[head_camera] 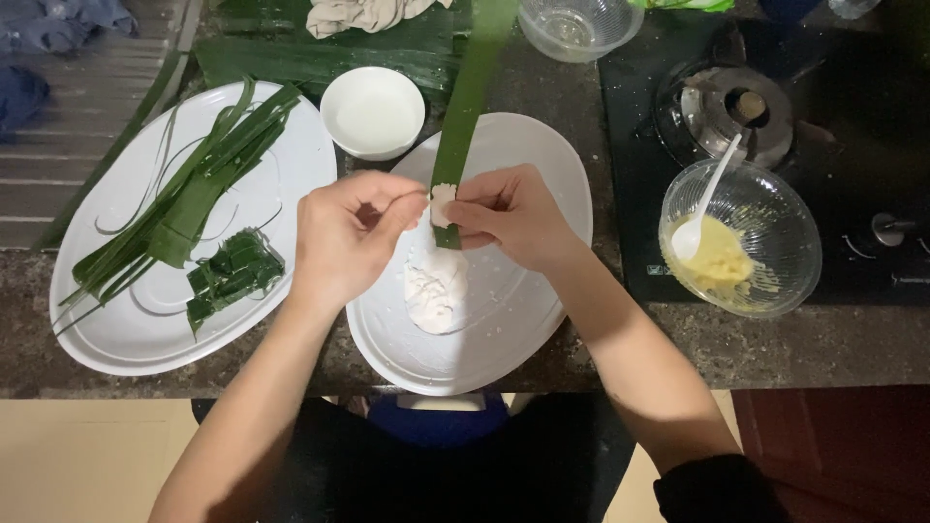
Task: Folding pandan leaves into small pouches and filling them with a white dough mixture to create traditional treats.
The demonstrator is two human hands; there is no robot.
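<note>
Both the left hand [347,237] and right hand [511,215] pinch white dough [443,204] onto a leaf strip [469,102] between them; more dough lies on the plate [523,320] just below.

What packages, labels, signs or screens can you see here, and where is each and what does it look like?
Green plastic package: top edge, right of centre, only a bright green crinkled strip showing.
Stove markings: right edge of the black cooktop, small pale print too tiny to make out.
No signs or screens in view.
</note>
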